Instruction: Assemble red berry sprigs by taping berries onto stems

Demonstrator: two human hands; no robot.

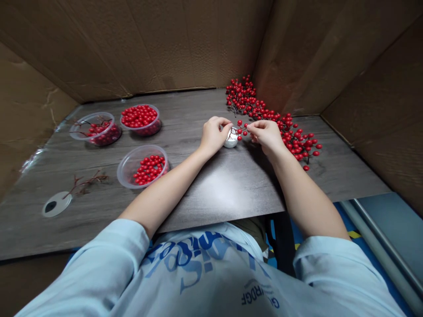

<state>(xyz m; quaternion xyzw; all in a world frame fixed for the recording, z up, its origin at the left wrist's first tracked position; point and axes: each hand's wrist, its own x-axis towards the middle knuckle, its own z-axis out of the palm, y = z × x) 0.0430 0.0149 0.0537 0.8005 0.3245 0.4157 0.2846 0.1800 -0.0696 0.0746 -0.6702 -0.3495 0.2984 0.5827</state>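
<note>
Thin brown red-berried sprig (239,131), seemingly unfinished: left hand (214,134) and right hand (267,135) pinch it, fingers closed; berried branches (268,115) pile by counter's (198,202) far edge, loose round berries (139,116) remain.

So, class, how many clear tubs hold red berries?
3: the leftmost tub; the back tub just right of it; the front tub, below those two in the picture.

White cup (230,143), its contents unclear
</note>
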